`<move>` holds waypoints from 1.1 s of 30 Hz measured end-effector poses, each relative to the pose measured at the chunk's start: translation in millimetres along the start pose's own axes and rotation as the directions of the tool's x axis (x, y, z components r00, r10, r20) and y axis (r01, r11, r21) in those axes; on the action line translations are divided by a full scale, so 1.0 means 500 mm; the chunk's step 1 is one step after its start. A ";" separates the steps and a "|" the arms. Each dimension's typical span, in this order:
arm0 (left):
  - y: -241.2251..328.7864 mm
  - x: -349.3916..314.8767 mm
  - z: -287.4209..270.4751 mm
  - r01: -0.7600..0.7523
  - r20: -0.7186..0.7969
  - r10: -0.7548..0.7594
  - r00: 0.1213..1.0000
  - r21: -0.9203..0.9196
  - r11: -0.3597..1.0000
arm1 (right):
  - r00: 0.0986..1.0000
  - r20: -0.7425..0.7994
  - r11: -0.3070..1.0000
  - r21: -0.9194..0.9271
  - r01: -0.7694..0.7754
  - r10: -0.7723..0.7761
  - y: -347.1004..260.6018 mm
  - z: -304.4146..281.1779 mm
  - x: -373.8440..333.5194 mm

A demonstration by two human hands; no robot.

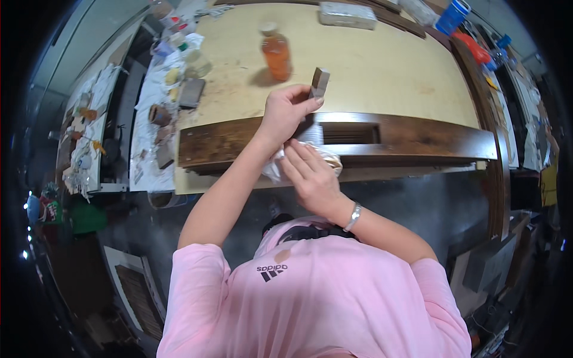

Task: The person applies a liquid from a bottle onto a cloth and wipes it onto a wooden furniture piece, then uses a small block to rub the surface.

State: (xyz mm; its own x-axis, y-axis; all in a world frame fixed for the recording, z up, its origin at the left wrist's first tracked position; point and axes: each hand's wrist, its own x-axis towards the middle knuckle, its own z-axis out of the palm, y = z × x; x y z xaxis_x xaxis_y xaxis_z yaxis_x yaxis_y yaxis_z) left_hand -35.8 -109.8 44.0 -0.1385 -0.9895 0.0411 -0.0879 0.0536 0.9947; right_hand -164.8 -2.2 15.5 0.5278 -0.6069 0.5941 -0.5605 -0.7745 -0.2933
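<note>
My left hand pinches a small grey-brown rectangular block between thumb and fingers, holding it up above a long dark-brown wooden piece. This glossy piece lies along the near edge of the table and has a rectangular opening near its middle. Just below, my right hand, with a metal band at the wrist, holds a crumpled white cloth against the wooden piece's near side. Its fingers lie close together over the cloth, hiding part of it.
A bottle of orange liquid stands on the pale tabletop. Beyond it lies a wrapped, whitish block. At left, a cluttered side bench carries a grey block and jars. A blue bottle is at the far right.
</note>
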 end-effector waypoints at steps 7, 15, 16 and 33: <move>-0.038 -0.066 -0.461 -0.049 -0.270 0.226 0.936 0.534 0.844 | 0.997 0.066 0.998 -0.051 -0.036 0.039 -0.112 0.111 0.100; -0.260 -0.130 -0.626 0.317 -0.339 0.007 0.941 0.887 0.335 | 0.990 0.141 1.000 -0.006 0.029 -0.028 -0.229 0.210 0.222; -0.262 -0.132 -0.618 0.262 -0.333 0.131 0.934 0.885 0.386 | 0.986 0.155 0.998 0.024 0.056 -0.059 -0.244 0.222 0.238; -0.218 -0.287 -0.501 0.282 -0.278 -0.063 0.958 0.885 0.370 | 0.810 -0.153 0.779 -0.221 -0.586 0.566 0.136 -0.052 0.112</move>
State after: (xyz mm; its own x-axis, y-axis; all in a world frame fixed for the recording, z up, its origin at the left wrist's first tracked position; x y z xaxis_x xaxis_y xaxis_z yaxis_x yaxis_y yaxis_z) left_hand 240.7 -7.4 -46.6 0.1475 -0.9891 0.0030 -0.9448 -0.1400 0.2963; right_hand -189.9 -84.1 48.0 0.0127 -0.9026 0.4303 -0.8874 -0.2085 -0.4112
